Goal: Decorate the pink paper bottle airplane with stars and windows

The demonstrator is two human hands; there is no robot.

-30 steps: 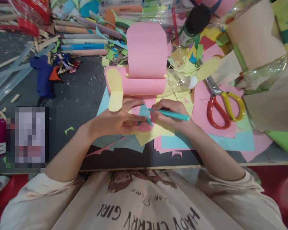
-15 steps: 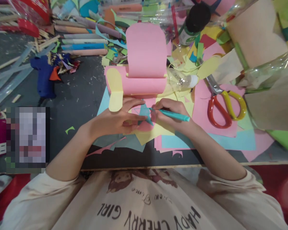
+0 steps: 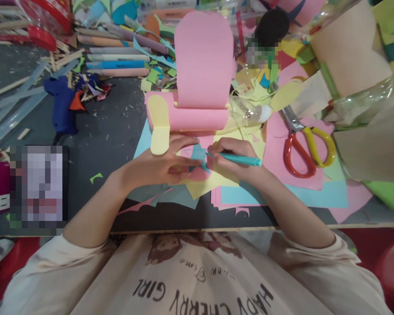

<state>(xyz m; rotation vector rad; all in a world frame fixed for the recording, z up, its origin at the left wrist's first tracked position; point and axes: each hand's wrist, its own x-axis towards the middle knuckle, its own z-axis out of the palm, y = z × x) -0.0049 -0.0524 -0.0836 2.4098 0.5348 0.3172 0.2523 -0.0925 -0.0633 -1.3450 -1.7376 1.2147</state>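
Observation:
A teal star cut from paper [image 3: 197, 152] lies on pink paper [image 3: 199, 176], with thin teal lines drawn beside its left side. My left hand [image 3: 157, 164] rests over it with fingers spread, the fingertips pressing at the star's edges. Pinched in my right hand [image 3: 234, 151] is a teal marker [image 3: 238, 159], its tip down at the star's right side. Just beyond my hands is a curved pink paper piece [image 3: 203, 61] on a pink-wrapped form, with a folded yellow paper strip [image 3: 159, 116] at its left, partly over my left hand.
Scissors [image 3: 297, 135] with red and yellow handles lie to the right on paper sheets. On the left are a blue glue gun [image 3: 62, 107] and a blurred-out rectangular item [image 3: 41, 188]. Several markers [image 3: 118, 64], paper scraps and a plastic bottle [image 3: 249, 110] crowd the back.
The curved pink paper's upper part reaches higher in view. The marker tip has moved slightly downward along the star's right side. My left hand keeps its place.

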